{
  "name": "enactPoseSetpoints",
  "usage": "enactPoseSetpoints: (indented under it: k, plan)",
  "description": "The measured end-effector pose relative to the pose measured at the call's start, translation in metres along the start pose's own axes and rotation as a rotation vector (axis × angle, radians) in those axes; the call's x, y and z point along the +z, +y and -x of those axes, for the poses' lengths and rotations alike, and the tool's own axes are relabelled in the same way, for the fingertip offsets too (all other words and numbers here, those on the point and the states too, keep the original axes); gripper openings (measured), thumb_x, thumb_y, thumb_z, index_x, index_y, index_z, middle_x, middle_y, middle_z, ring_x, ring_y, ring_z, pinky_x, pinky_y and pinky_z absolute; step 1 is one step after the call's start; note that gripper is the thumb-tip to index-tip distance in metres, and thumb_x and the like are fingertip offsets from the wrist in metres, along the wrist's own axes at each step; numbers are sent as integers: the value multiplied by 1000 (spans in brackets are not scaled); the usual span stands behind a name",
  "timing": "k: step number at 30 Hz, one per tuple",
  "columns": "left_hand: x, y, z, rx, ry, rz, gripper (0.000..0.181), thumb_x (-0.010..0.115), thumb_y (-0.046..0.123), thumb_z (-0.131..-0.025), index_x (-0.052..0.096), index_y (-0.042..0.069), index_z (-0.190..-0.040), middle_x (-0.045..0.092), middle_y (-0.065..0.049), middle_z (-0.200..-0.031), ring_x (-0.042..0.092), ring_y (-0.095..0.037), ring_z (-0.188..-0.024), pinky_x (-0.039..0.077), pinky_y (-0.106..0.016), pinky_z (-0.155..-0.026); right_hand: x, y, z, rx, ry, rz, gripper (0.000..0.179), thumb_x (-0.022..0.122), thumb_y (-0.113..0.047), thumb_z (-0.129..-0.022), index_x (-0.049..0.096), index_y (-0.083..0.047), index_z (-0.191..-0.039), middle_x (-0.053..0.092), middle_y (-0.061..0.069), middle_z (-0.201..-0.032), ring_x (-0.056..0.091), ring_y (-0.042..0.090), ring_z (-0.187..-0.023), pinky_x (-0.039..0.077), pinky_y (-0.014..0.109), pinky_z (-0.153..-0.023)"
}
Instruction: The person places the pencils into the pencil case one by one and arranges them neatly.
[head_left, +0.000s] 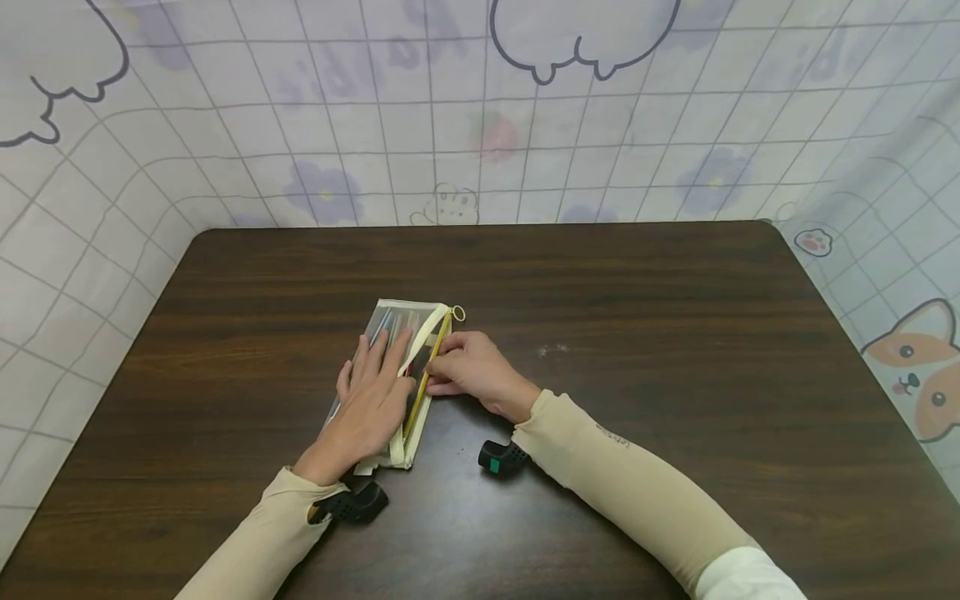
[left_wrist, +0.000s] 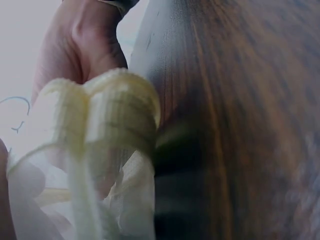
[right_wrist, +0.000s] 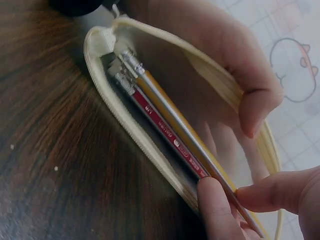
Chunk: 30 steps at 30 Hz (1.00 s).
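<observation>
A see-through pencil case [head_left: 382, 321] with cream zipper edging lies on the table, its long side gaping. My left hand [head_left: 367, 408] rests across its top with spread fingers. In the right wrist view the left thumb [right_wrist: 260, 112] bends over the edge of the opening. My right hand [head_left: 480, 371] is at the opening, and its thumb and a finger pinch a yellow pencil [right_wrist: 175, 115]. Alongside that pencil, inside the case, lies a dark red pencil [right_wrist: 162, 127]. The left wrist view shows the case's cream end [left_wrist: 120, 110] up close.
Dark wooden table [head_left: 637, 333] surrounds the case. Behind and beside it hangs a white gridded cloth [head_left: 465, 117] with cartoon prints. A yellow zipper ring [head_left: 458, 313] sticks out at the case's far corner. Black devices [head_left: 360, 503] are worn at both wrists.
</observation>
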<state>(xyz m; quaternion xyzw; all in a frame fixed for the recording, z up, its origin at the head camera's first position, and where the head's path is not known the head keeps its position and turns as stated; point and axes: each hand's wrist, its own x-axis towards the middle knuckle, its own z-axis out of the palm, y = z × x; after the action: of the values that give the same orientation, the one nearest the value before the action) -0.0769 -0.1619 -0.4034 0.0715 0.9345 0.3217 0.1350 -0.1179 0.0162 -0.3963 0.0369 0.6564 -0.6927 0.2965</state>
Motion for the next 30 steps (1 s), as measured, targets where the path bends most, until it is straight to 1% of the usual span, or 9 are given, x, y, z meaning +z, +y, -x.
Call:
enactPoseSetpoints:
  k: [4, 7, 10, 13, 15, 18, 24, 27, 30]
  plan:
    - [0, -1, 1, 3, 3, 1, 65, 31, 29, -106, 12, 30, -168, 4, -17, -176, -13, -42, -163, -7, -71, -122, 3, -1, -1, 22, -12, 22, 27, 58, 2, -95, 55, 11, -120, 67, 9, -82, 71, 11, -69, 64, 29, -76]
    - [0, -1, 2, 12, 7, 4, 65, 30, 29, -106, 12, 31, -168, 5, -17, -176, -12, -42, -163, -6, -71, -122, 5, -2, -1, 21, -9, 38, 32, 60, 1, -95, 53, 12, -125, 72, 12, -83, 72, 10, -66, 64, 30, -75]
    - [1, -1, 2, 19, 6, 13, 65, 30, 29, -106, 12, 32, -168, 5, -16, -176, -12, -41, -163, -6, -71, -122, 4, -3, 0, 16, -1, 58, 35, 63, 0, -96, 53, 11, -128, 76, 21, -91, 73, 10, -67, 64, 30, -75]
    - [1, -1, 2, 24, 3, 18, 64, 29, 29, -106, 12, 31, -168, 4, -16, -176, -13, -41, -163, -7, -71, -122, 1, -3, 1, 8, 4, 79, 37, 65, -3, -97, 55, 10, -130, 77, 26, -104, 74, 11, -70, 64, 31, -76]
    - [1, 0, 2, 25, 4, 18, 64, 28, 30, -106, 12, 31, -168, 4, -16, -176, -13, -41, -163, -7, -71, -122, -3, -3, 2, -2, 6, 90, 38, 66, -4, -97, 55, 9, -131, 77, 26, -107, 75, 11, -73, 64, 31, -78]
    - [2, 0, 2, 22, 7, 11, 64, 29, 30, -106, 12, 31, -168, 4, -16, -176, -12, -41, -163, -6, -71, -122, -8, -2, 4, -9, 10, 104, 35, 65, -6, -97, 58, 7, -129, 77, 23, -105, 75, 12, -75, 64, 32, -79]
    - [3, -3, 5, 17, 1, 0, 64, 32, 31, -107, 13, 32, -168, 4, -15, -177, -11, -41, -163, -5, -71, -122, -24, -1, 11, -34, 29, 132, 30, 64, -9, -98, 61, 4, -125, 77, 19, -100, 75, 14, -75, 65, 33, -78]
    - [1, -5, 5, 19, -7, 0, 64, 34, 32, -108, 13, 31, -168, 4, -16, -177, -12, -42, -163, -5, -71, -122, -38, -3, 14, -61, 54, 134, 29, 64, -9, -99, 62, 5, -124, 76, 21, -100, 75, 15, -75, 65, 34, -78]
    - [-1, -8, 7, 20, -23, 1, 64, 36, 35, -108, 12, 31, -168, 1, -15, -177, -14, -42, -163, -7, -72, -121, -56, -8, 20, -92, 86, 172, 30, 63, -9, -100, 63, 7, -125, 74, 25, -105, 75, 16, -78, 65, 37, -81]
